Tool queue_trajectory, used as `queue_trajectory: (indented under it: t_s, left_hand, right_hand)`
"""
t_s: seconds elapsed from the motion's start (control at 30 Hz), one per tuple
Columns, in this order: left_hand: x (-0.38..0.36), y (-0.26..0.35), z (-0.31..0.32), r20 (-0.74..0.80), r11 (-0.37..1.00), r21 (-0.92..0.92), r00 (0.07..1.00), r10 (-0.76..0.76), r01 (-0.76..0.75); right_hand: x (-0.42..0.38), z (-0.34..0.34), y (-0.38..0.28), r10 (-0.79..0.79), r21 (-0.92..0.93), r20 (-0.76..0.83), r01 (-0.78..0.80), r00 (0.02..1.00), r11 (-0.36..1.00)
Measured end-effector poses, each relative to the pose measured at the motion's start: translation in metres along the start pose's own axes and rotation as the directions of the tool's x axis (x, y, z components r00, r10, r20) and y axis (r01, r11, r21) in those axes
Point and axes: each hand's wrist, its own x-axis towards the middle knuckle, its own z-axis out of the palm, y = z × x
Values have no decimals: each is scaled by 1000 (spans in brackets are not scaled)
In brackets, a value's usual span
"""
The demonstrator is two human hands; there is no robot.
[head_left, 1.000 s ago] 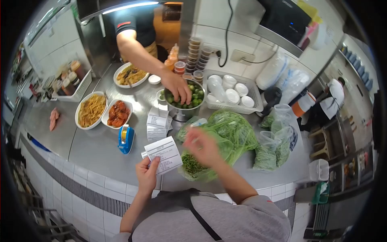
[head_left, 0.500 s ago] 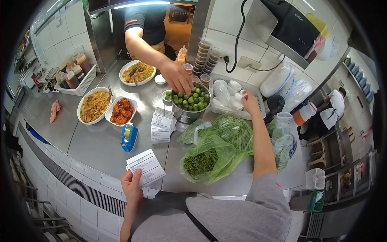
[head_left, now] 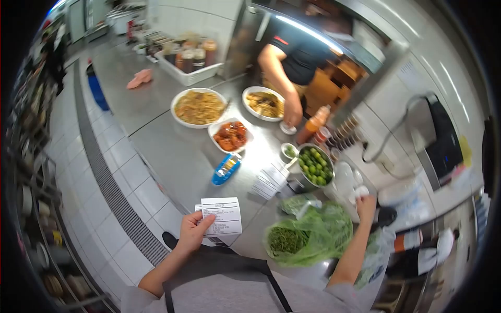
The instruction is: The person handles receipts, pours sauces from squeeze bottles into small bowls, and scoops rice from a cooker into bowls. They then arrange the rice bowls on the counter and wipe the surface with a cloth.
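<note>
My left hand [head_left: 195, 230] is closed on printed order slips [head_left: 225, 221], pinched between thumb and fingers in front of my body. On the right, my right hand [head_left: 367, 206] has its fingers closed at a small white cup [head_left: 361, 192], over the basket of white plastic containers [head_left: 344, 178]; motion blurs this spot. Below and left of that hand lies a green plastic bag [head_left: 330, 229] with cut green vegetables [head_left: 286, 239] at its mouth. A metal pot of small green citrus fruits [head_left: 314, 166] stands beside the basket.
Across the counter, a co-worker's hand [head_left: 293, 112] reaches to a small white dish [head_left: 287, 128]. Noodles [head_left: 198, 107], glazed red-brown food [head_left: 229, 136] and another plated dish [head_left: 263, 104] stand nearby. A blue tape dispenser [head_left: 226, 169] and more slips [head_left: 270, 181] lie closer.
My view has swung left, so the counter appears shifted and tilted. The co-worker's hand has gone from the fruit pot to the small white dish. My left hand still holds the slips.
</note>
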Motion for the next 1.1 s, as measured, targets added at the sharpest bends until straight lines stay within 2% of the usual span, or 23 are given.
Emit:
queue_trajectory:
  t_s: [0.03, 0.1, 0.17, 0.23, 0.3, 0.33, 0.4, 0.47, 0.5, 0.63, 0.67, 0.73, 0.77, 0.8, 0.87, 0.9, 0.97, 1.0, 1.07, 1.1]
  left_hand:
    - [-2, 1, -8, -38, 1000, -15, 999, 20, -20]
    - [-3, 4, -22, -59, 998, -54, 997, -44, 41]
    - [2, 6, -37, -85, 996, -71, 995, -57, 51]
    - [5, 14, -52, -99, 995, -76, 992, -76, 69]
    - [12, 27, -68, -82, 995, -88, 995, -63, 56]
    - [15, 35, -78, -96, 995, -92, 994, -50, 41]
    - [20, 53, -103, -146, 996, -91, 989, -23, 10]
    - [22, 75, -137, -206, 995, -97, 978, 13, -33]
    - [22, 87, -156, -241, 994, -98, 970, 28, -53]
    - [12, 142, -242, -444, 989, -11, 887, 126, -146]
    - [8, 156, -265, -481, 989, -5, 867, 130, -151]
    - [-1, 183, -309, -547, 982, 70, 817, 183, -173]
    - [-3, 195, -330, -588, 970, 144, 772, 243, -195]
    - [-6, 205, -349, -598, 970, 142, 763, 244, -199]
    - [-7, 224, -379, -657, 956, 147, 698, 285, -253]
    - [-5, 232, -388, -658, 960, 146, 700, 276, -241]
    - [2, 247, -404, -694, 943, 162, 646, 319, -291]
    - [8, 252, -412, -688, 949, 159, 659, 304, -272]
    - [22, 254, -428, -702, 942, 178, 635, 323, -283]
    - [35, 257, -437, -698, 948, 163, 647, 306, -273]
  right_hand:
    - [-8, -31, -23, 30, -23, -18, -31, 999, 999]
    - [-21, -81, -66, -31, 84, -8, 31, 999, 996]
    - [-32, -132, -151, 17, 458, -12, -10, 1000, 889]
    - [-31, -140, -213, -255, 693, -23, 199, 967, 693]
    - [-19, -126, -290, -537, 842, -16, 301, 844, 447]
    - [-17, -111, -330, -612, 863, 86, 248, 786, 441]
    - [-10, -81, -426, -831, 903, 62, 324, 553, 283]
    - [-13, -42, -520, -862, 900, 60, 347, 503, 265]
    - [-13, -18, -566, -855, 868, -18, 432, 519, 244]
    - [16, 83, -717, -773, 648, -170, 660, 611, 380]
    - [29, 98, -747, -768, 582, -123, 673, 628, 457]
    - [66, 135, -795, -785, 417, -134, 753, 605, 509]
    - [83, 136, -817, -752, 377, -40, 707, 658, 598]
    - [109, 185, -835, -813, 132, -58, 812, 579, 569]
    - [130, 139, -859, -814, 75, -10, 812, 581, 578]
    - [143, 144, -870, -813, 80, 0, 810, 583, 581]
    - [156, 158, -882, -615, 221, -105, 621, 782, 752]
    - [149, 156, -883, -605, 220, -86, 608, 791, 763]
    - [134, 139, -876, -490, 332, -116, 499, 864, 800]
    - [128, 141, -874, -487, 318, -104, 493, 867, 810]
